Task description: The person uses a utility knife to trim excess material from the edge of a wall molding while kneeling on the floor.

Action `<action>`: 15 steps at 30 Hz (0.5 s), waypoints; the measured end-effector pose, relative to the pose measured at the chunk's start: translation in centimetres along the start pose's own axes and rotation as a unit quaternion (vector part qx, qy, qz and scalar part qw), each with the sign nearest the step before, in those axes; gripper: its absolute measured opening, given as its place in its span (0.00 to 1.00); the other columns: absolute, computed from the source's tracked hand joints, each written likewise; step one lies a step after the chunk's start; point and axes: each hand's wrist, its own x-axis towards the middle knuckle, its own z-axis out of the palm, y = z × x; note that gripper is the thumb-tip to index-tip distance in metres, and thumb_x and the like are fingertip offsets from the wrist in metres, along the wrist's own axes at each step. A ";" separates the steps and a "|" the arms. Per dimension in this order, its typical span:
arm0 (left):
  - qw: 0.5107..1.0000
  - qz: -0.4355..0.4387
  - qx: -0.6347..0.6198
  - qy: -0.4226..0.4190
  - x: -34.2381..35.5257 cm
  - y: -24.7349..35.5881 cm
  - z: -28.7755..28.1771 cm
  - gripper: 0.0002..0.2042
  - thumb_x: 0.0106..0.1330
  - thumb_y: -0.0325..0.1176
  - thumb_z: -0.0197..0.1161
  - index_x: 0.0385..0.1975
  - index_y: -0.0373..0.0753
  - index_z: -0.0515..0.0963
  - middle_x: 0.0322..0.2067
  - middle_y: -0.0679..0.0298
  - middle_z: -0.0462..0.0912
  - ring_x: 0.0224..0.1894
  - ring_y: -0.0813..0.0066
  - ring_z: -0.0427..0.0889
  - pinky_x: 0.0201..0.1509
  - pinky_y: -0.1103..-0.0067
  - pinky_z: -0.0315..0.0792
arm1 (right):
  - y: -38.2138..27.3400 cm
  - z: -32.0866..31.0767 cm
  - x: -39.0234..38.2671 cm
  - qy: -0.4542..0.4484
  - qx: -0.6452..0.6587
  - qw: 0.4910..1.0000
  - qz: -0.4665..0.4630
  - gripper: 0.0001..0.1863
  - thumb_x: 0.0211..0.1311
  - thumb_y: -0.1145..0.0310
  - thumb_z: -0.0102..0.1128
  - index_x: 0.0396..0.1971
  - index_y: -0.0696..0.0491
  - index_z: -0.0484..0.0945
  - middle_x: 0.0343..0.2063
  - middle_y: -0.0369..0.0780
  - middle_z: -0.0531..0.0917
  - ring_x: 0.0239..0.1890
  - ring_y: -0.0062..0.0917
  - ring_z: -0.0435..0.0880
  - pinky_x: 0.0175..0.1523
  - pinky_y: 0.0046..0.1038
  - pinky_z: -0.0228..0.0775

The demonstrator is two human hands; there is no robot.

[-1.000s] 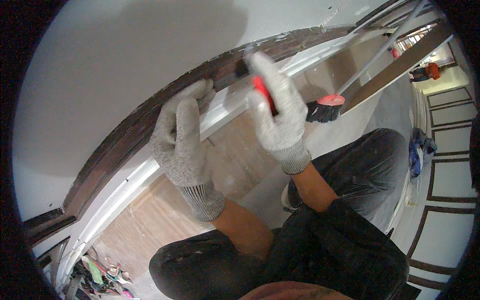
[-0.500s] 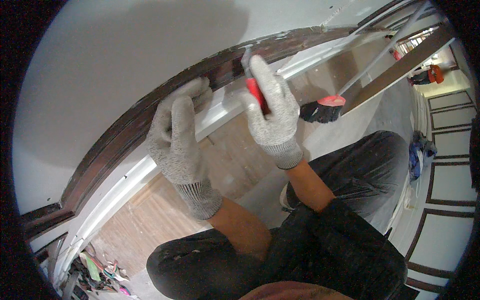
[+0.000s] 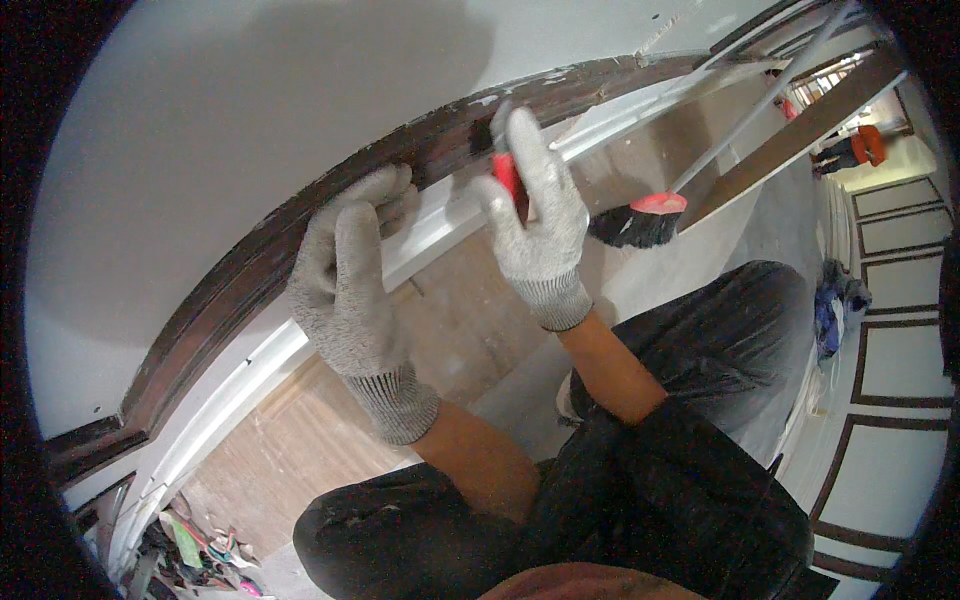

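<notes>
From the head, a fisheye looks down at both nearby hands [image 3: 347, 275] [image 3: 543, 225]

The trim [image 3: 230, 265] runs along the foot of the wall [image 3: 200, 150], with a ledge [image 3: 240, 375] below it and the floor [image 3: 300, 440] on the near side. The left hand [image 3: 345, 270] is at the trim; the right hand [image 3: 545, 235] is to its right, holding a hand tool [image 3: 505, 175] pointed toward the trim. Beyond the right hand, just to its right, is a broom head [image 3: 640, 222], with a plank [image 3: 800, 140] behind it. A heap of tools [image 3: 205, 550] lies at lower left, beyond the left leg [image 3: 400, 525]. Right of the right leg [image 3: 720, 310] is a bundle [image 3: 830, 315], before a panelled wall [image 3: 895, 360]. Another person [image 3: 868, 147] is far off at upper right.
</notes>
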 end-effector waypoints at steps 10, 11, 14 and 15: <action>1.000 -0.006 -0.009 0.006 0.0 -0.2 0.5 0.16 0.74 0.37 0.61 0.46 0.26 0.83 0.44 0.47 0.87 0.46 0.60 0.88 0.56 0.70 0.79 | 1.3 -0.2 0.5 0.037 -0.002 0.999 -0.003 0.34 0.63 0.74 0.69 0.70 0.59 0.68 0.58 0.50 0.81 0.56 0.35 0.83 0.62 0.33 0.72; 1.000 0.000 -0.005 0.005 0.1 -0.4 0.5 0.16 0.74 0.37 0.61 0.46 0.26 0.83 0.44 0.47 0.87 0.45 0.60 0.88 0.56 0.70 0.79 | 1.4 -0.3 0.4 0.003 0.012 1.000 -0.018 0.34 0.63 0.73 0.69 0.69 0.60 0.69 0.58 0.50 0.81 0.56 0.35 0.83 0.62 0.32 0.72; 1.000 0.009 0.005 0.005 0.2 -0.2 0.0 0.16 0.74 0.36 0.61 0.46 0.25 0.83 0.44 0.47 0.87 0.45 0.60 0.88 0.57 0.70 0.79 | 0.9 0.4 0.8 0.019 0.003 1.000 -0.022 0.33 0.64 0.73 0.69 0.68 0.61 0.69 0.57 0.50 0.82 0.55 0.35 0.83 0.61 0.32 0.73; 1.000 0.006 0.000 0.006 0.2 0.0 0.0 0.16 0.75 0.36 0.61 0.46 0.25 0.83 0.44 0.46 0.87 0.45 0.60 0.88 0.57 0.70 0.79 | 0.8 0.3 0.8 0.013 0.003 1.000 -0.011 0.33 0.64 0.72 0.69 0.68 0.61 0.69 0.57 0.50 0.82 0.55 0.35 0.83 0.61 0.32 0.73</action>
